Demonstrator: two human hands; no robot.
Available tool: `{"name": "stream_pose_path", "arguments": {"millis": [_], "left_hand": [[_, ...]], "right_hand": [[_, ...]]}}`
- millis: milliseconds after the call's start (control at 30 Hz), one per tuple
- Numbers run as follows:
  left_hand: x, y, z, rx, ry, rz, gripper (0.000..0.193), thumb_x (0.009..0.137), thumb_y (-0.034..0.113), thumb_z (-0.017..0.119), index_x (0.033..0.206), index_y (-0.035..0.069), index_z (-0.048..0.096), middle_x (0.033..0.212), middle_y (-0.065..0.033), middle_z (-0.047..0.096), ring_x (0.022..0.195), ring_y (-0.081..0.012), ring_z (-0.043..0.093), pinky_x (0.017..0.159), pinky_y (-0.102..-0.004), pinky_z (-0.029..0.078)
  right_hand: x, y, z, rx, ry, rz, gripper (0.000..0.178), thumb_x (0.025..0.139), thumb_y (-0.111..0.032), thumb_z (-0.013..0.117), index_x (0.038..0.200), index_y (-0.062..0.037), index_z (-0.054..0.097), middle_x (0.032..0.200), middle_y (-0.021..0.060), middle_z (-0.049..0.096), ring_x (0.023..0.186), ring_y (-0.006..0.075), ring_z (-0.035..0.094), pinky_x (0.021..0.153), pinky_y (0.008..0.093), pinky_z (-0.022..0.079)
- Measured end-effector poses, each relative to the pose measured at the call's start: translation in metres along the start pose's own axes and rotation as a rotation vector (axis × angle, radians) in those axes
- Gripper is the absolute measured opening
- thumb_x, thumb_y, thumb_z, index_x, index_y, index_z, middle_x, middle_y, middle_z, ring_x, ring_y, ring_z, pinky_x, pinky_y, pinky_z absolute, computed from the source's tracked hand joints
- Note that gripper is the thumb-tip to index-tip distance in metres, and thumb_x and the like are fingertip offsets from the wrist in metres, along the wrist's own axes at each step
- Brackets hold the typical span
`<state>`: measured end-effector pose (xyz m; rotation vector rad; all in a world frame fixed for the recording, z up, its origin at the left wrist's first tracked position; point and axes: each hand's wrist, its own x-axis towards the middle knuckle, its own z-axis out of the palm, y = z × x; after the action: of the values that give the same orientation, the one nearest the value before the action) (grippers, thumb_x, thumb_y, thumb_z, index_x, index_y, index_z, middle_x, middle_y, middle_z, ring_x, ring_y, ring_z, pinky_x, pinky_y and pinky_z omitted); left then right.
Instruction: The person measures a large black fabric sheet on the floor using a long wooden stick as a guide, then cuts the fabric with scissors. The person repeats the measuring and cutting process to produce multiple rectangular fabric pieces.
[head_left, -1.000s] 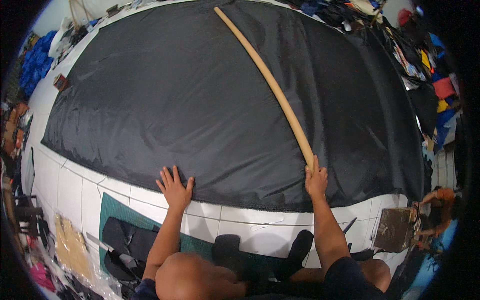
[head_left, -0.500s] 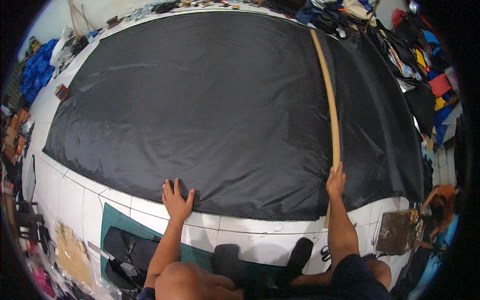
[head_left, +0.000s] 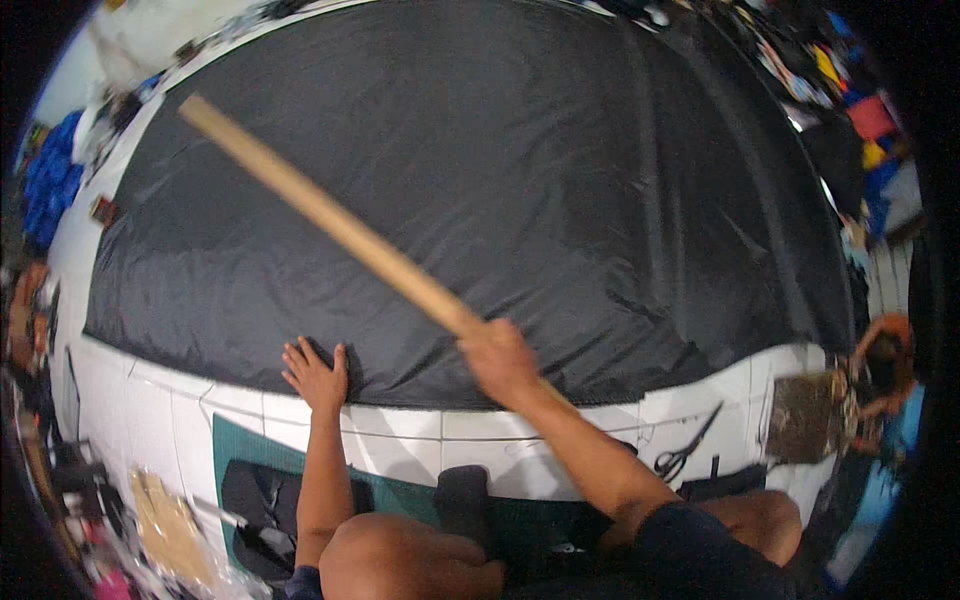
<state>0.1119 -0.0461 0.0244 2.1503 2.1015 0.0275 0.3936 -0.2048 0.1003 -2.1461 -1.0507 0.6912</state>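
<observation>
A large sheet of black fabric (head_left: 420, 170) lies spread over the white tiled floor, with wrinkles and creases across it. My right hand (head_left: 500, 362) is wrapped round the near part of a long, flat wooden stick (head_left: 340, 228). The stick slants over the fabric, its far end toward the upper left. Whether it touches the cloth along its length I cannot tell. Near the fabric's front edge, my left hand (head_left: 316, 376) rests flat on the cloth, fingers spread.
Black-handled scissors (head_left: 688, 447) lie on the tiles by my right knee. A green mat (head_left: 228, 440) is under dark pieces at my near left. A worn brown block (head_left: 800, 418) stands at the right. Blue material (head_left: 52, 180) and assorted scraps (head_left: 870, 118) line the sides.
The wooden stick has swung from the fabric's right side to a leftward slant, my right hand moving left with it. My left hand has shifted slightly left. The scissors now show more fully.
</observation>
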Motion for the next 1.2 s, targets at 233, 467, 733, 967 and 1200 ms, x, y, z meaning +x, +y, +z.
{"name": "stream_pose_path", "arguments": {"millis": [233, 467, 733, 967, 1200], "left_hand": [[-0.027, 0.063, 0.011, 0.033, -0.074, 0.254, 0.093, 0.093, 0.065, 0.044, 0.154, -0.001, 0.019, 0.160, -0.0284, 0.012, 0.149, -0.0429, 0.010, 0.119, -0.0566, 0.007], [-0.034, 0.052, 0.017, -0.036, -0.010, 0.281, 0.090, 0.093, 0.061, 0.048, 0.154, -0.001, 0.022, 0.159, -0.0296, 0.012, 0.148, -0.0441, 0.012, 0.119, -0.0567, 0.009], [-0.049, 0.063, 0.015, -0.010, -0.026, 0.418, 0.093, 0.090, 0.064, 0.051, 0.152, -0.001, 0.027, 0.158, -0.0306, 0.015, 0.148, -0.0451, 0.013, 0.118, -0.0575, 0.008], [-0.079, 0.061, 0.025, -0.030, -0.070, 0.527, 0.100, 0.088, 0.068, 0.051, 0.152, -0.004, 0.026, 0.157, -0.0334, 0.016, 0.147, -0.0479, 0.013, 0.116, -0.0612, 0.009], [-0.088, 0.063, 0.023, -0.007, -0.081, 0.554, 0.098, 0.089, 0.064, 0.053, 0.153, -0.002, 0.022, 0.158, -0.0299, 0.016, 0.147, -0.0463, 0.013, 0.118, -0.0595, 0.009]], "right_hand": [[-0.005, 0.020, 0.059, -0.512, 0.065, -0.300, 0.051, 0.093, -0.033, 0.061, 0.142, -0.0358, 0.048, 0.101, 0.0110, 0.052, 0.095, 0.0307, 0.055, 0.076, 0.0465, 0.052], [-0.018, 0.083, -0.027, -0.530, 0.086, 0.135, 0.055, 0.092, -0.025, 0.064, 0.144, -0.0300, 0.046, 0.102, 0.0165, 0.052, 0.093, 0.0354, 0.055, 0.079, 0.0483, 0.051], [-0.033, 0.203, -0.123, -0.524, 0.386, 0.434, 0.059, 0.101, -0.028, 0.050, 0.155, -0.0294, 0.027, 0.101, 0.0203, 0.048, 0.092, 0.0352, 0.055, 0.085, 0.0448, 0.048], [-0.028, 0.228, -0.162, -0.502, 0.529, 0.428, 0.055, 0.102, -0.032, 0.048, 0.153, -0.0156, 0.034, 0.101, 0.0221, 0.049, 0.091, 0.0376, 0.055, 0.088, 0.0431, 0.045], [0.040, 0.095, -0.093, 0.193, 0.606, 0.167, 0.049, 0.092, -0.015, 0.061, 0.138, -0.0025, 0.049, 0.106, 0.0255, 0.068, 0.099, 0.0356, 0.068, 0.085, 0.0445, 0.052]]}}
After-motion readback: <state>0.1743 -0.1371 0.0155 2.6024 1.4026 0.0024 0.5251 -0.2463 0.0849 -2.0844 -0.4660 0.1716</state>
